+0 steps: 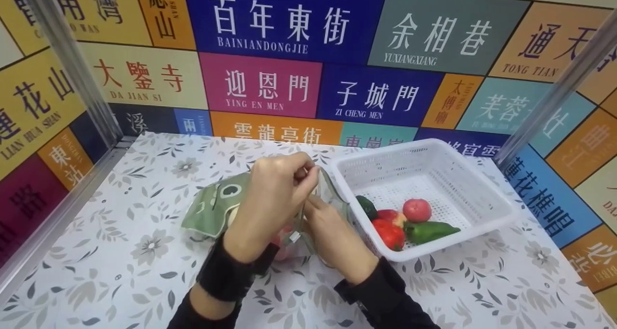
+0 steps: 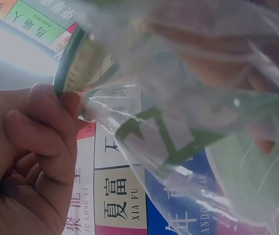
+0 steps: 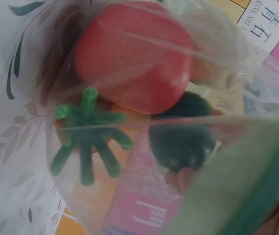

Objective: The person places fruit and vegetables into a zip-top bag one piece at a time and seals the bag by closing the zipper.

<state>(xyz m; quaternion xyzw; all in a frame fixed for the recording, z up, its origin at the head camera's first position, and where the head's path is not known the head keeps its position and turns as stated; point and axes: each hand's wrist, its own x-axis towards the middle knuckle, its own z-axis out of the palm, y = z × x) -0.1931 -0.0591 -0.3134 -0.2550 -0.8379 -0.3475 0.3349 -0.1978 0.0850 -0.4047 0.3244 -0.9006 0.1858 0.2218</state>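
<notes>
Two hands meet at one clear, green-trimmed bag (image 1: 212,206), its green panel, printed with an eye, lying left of the fingers and the clear part beneath them. The left hand (image 1: 274,189) pinches the bag's edge between thumb and forefinger, the rim sloping away from that grip toward the right hand (image 1: 332,227). Of the two, the right is nearer the contents: its fingertips press around a dark green vegetable (image 3: 181,139), seen through the plastic directly against them; which way its long axis runs I cannot tell. Beyond those fingers, within the bag, sit a large red fruit (image 3: 134,56) and a piece with splayed green stalks (image 3: 86,147). Outward, just right of the right fingers, stands a white basket (image 1: 453,238) with a red pepper (image 1: 388,232), a green pepper (image 1: 431,232) and a pink-red fruit (image 1: 417,210). Only the right wrist view shows the vegetable at the fingertips; the head view hides it behind the hands, while the left wrist view alone shows the edge pinch close up.
</notes>
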